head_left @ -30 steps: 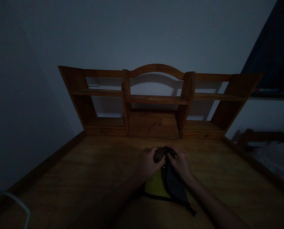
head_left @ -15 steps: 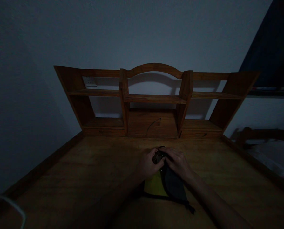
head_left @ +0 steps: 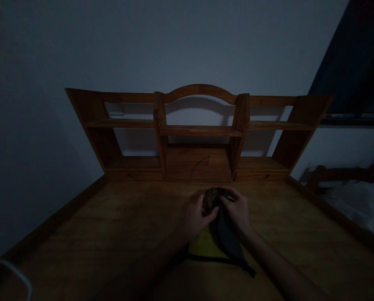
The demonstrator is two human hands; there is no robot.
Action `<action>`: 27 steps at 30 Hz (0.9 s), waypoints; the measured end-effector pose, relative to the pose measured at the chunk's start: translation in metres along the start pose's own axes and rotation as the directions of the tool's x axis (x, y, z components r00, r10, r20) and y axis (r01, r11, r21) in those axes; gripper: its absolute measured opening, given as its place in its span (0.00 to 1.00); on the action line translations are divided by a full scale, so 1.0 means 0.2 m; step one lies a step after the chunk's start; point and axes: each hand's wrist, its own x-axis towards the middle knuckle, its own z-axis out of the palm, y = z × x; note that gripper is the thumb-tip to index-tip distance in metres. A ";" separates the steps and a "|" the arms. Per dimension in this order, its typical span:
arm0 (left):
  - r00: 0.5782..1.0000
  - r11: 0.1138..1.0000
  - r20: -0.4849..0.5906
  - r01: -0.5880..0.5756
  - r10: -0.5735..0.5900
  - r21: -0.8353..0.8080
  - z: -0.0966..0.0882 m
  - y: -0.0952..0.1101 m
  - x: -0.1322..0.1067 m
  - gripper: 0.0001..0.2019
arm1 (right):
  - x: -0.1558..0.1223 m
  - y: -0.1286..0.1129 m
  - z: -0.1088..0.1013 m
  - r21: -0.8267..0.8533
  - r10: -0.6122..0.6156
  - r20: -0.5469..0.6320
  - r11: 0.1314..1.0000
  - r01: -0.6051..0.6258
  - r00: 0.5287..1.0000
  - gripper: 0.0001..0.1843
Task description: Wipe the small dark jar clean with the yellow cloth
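Both of my hands meet over the desk, around a small bag-like piece of cloth. Its grey fabric lies on the right, beside a yellow-green panel edged with a black band that ends in a short tail. My left hand is curled round a dark, brownish, shiny rounded object; its kind is too dark to make out. On the other side, my right hand pinches the upper end of the grey fabric, close against the shiny object.
A wooden desk with raised side edges spreads under my hands. Along its back stands a wooden shelf unit with small drawers. A pale cable lies at the lower left. White fabric shows beyond the right edge.
More of the shiny object shows above the cloth now. My right hand has shifted slightly right and its fingers have bent into a pinch. The view has moved a little.
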 end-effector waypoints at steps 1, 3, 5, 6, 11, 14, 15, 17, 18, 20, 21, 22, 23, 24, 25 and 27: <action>1.000 1.000 -0.013 -0.004 0.005 0.020 -0.01 0.00 0.00 0.18 | 0.00 0.00 0.00 0.000 -0.013 0.018 1.000 0.013 1.000 0.15; 0.999 0.998 -0.029 -0.014 0.016 0.061 -0.02 0.01 0.00 0.17 | -0.01 -0.01 0.00 -0.029 -0.065 0.055 0.997 0.067 0.996 0.15; 0.999 0.995 -0.038 -0.018 0.022 0.102 -0.03 0.01 -0.01 0.18 | -0.02 -0.01 0.00 -0.082 -0.128 0.089 0.987 0.135 0.988 0.15; 0.999 0.993 -0.037 -0.018 0.022 0.121 -0.04 0.01 -0.01 0.18 | -0.03 -0.01 0.00 -0.110 -0.152 0.103 0.980 0.163 0.983 0.16; 0.999 0.989 -0.004 -0.036 0.037 0.145 -0.04 0.02 -0.01 0.15 | -0.05 0.00 -0.01 -0.201 -0.253 0.155 0.938 0.281 0.955 0.18; 0.997 0.982 -0.001 -0.071 0.072 0.176 -0.04 0.01 -0.01 0.14 | -0.05 0.00 -0.02 -0.211 -0.332 0.217 0.902 0.376 0.918 0.19; 0.997 0.979 -0.003 -0.076 0.078 0.190 -0.04 0.01 -0.02 0.14 | -0.05 0.01 -0.02 -0.207 -0.358 0.243 0.889 0.408 0.902 0.19; 0.997 0.972 0.007 -0.078 0.078 0.220 -0.04 0.00 -0.02 0.15 | -0.05 0.01 -0.03 -0.195 -0.408 0.290 0.861 0.470 0.866 0.20; 0.997 0.969 0.015 -0.078 0.076 0.236 -0.05 0.00 -0.02 0.14 | -0.05 0.01 -0.04 -0.190 -0.432 0.309 0.845 0.500 0.847 0.21; 0.996 0.960 0.038 -0.088 0.081 0.264 -0.05 0.00 -0.02 0.14 | -0.05 0.00 -0.04 -0.188 -0.480 0.342 0.807 0.559 0.808 0.21; 0.996 0.957 0.044 -0.091 0.082 0.275 -0.05 0.00 -0.02 0.15 | -0.05 -0.01 -0.04 -0.189 -0.504 0.360 0.785 0.590 0.785 0.21; 0.995 0.955 0.046 -0.094 0.084 0.281 -0.05 0.00 -0.02 0.15 | -0.06 -0.03 -0.05 -0.188 -0.526 0.380 0.762 0.620 0.761 0.21; 0.995 0.955 0.049 -0.096 0.086 0.281 -0.05 -0.01 -0.02 0.16 | -0.06 -0.04 -0.05 -0.183 -0.545 0.400 0.740 0.647 0.737 0.21; 0.995 0.956 0.051 -0.095 0.084 0.278 -0.05 -0.01 -0.01 0.16 | -0.06 -0.05 -0.04 -0.177 -0.558 0.418 0.724 0.666 0.717 0.21; 0.996 0.958 0.050 -0.090 0.080 0.273 -0.05 -0.02 -0.01 0.17 | -0.06 -0.06 -0.04 -0.169 -0.563 0.434 0.716 0.678 0.703 0.21; 0.996 0.963 0.043 -0.085 0.076 0.255 -0.05 -0.02 0.00 0.17 | -0.06 -0.06 -0.03 -0.162 -0.555 0.443 0.723 0.672 0.704 0.21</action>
